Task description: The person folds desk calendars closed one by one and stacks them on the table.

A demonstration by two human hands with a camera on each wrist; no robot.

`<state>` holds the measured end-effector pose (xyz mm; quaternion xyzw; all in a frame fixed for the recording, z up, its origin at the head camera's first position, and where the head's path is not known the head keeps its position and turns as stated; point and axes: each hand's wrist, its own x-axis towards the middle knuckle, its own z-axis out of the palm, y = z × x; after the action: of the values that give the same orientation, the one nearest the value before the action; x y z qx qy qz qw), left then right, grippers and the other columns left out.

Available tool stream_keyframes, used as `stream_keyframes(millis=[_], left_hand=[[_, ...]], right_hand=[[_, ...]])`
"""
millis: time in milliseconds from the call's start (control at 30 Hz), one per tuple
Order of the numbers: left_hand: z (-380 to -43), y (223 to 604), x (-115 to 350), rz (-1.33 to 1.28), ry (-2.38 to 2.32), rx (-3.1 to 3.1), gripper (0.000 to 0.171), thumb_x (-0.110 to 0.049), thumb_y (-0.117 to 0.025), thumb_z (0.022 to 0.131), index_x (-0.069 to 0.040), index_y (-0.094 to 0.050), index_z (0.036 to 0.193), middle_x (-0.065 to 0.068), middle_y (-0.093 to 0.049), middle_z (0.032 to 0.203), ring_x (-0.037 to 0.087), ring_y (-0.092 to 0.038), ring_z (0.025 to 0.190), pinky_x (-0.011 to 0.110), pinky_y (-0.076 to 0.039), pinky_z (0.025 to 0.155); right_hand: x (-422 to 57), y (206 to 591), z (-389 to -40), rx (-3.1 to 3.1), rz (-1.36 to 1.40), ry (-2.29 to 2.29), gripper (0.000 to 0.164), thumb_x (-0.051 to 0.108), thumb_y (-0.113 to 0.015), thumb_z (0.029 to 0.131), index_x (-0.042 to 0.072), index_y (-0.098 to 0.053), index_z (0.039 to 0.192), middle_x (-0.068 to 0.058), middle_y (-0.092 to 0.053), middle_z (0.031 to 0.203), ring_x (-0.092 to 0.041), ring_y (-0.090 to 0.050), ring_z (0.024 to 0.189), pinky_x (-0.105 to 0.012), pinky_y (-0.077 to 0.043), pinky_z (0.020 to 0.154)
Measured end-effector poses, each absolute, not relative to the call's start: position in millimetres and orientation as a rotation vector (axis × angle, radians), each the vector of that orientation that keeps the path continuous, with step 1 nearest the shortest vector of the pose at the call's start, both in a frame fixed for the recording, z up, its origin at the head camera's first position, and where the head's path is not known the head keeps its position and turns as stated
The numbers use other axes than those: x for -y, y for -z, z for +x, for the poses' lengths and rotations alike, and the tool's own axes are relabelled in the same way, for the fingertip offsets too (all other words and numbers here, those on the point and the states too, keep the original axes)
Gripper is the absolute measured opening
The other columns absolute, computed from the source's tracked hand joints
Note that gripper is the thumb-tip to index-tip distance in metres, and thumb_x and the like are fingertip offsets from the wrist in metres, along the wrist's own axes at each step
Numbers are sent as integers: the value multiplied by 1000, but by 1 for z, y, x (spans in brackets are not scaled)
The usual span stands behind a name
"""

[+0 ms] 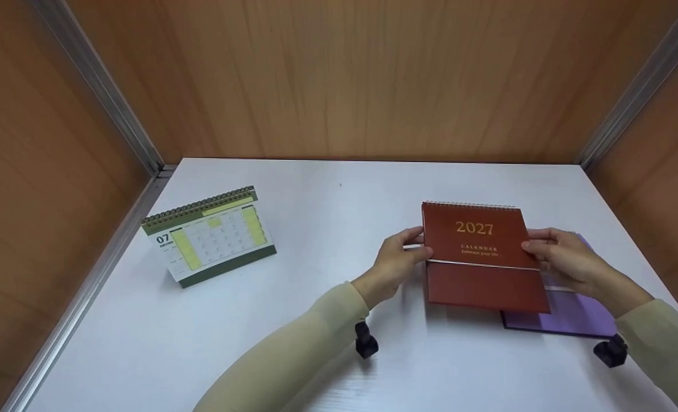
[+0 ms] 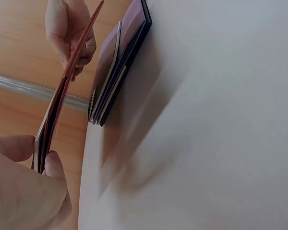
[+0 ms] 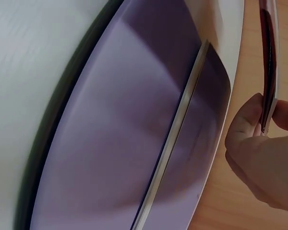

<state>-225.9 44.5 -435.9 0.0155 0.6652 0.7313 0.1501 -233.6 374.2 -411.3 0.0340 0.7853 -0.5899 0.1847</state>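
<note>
A red 2027 desk calendar (image 1: 482, 286) is held up flat above the table's right side, its spiral binding at the far edge. My left hand (image 1: 397, 260) pinches its left edge between thumb and fingers. On the opposite edge, my right hand (image 1: 571, 260) pinches it the same way. Both wrist views show the red calendar edge-on, folded thin, between the left hand (image 2: 29, 187) and the right hand (image 2: 72, 33). Partly under it lies a purple calendar (image 1: 574, 315) with a pale band, flat on the table; the red one and my right hand hide some of it.
A green and white desk calendar (image 1: 219, 240), turned to page 07, stands propped up at the table's left. The white table (image 1: 327, 229) is bounded by wooden panels (image 1: 339, 80) at the back and sides, with metal rails (image 1: 104, 86) at the corners.
</note>
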Motion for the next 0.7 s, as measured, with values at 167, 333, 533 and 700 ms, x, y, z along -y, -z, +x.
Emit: stream_keyframes(millis=[167,333,533,700], left_hand=[[-225,439,-62,49,-2115,-1904,56,-2,-72,97,-2,-56,151,4,-67,125,15,-65,115,32,-54,103],[-224,441,-77,21,-2128,-1890,55,-2,-73,96,-4,-59,149,1,-68,122,15,-65,114,34,-55,102],[-222,445,-95,9,-2147,-1847,54,2,-72,94,-4,-61,147,3,-68,120,16,-66,110,38,-56,103],[-222,450,-105,5,-2160,-1830,54,4,-71,92,-2,-62,145,5,-67,116,15,-66,104,34,-59,98]], right_hand=[[-391,409,-231,-2241,120,1618,65,25,-61,110,-10,-28,154,3,-64,115,-6,-68,102,-28,-62,89],[-405,410,-229,-2275,125,1576,69,26,-60,110,-10,-25,158,7,-63,118,-5,-66,104,-27,-61,89],[-423,418,-222,-2295,133,1543,55,28,-59,111,-5,-35,148,6,-64,114,-6,-67,101,-29,-61,87],[-434,423,-218,-2282,151,1546,52,31,-60,110,-2,-38,144,5,-66,111,-8,-66,97,-32,-62,84]])
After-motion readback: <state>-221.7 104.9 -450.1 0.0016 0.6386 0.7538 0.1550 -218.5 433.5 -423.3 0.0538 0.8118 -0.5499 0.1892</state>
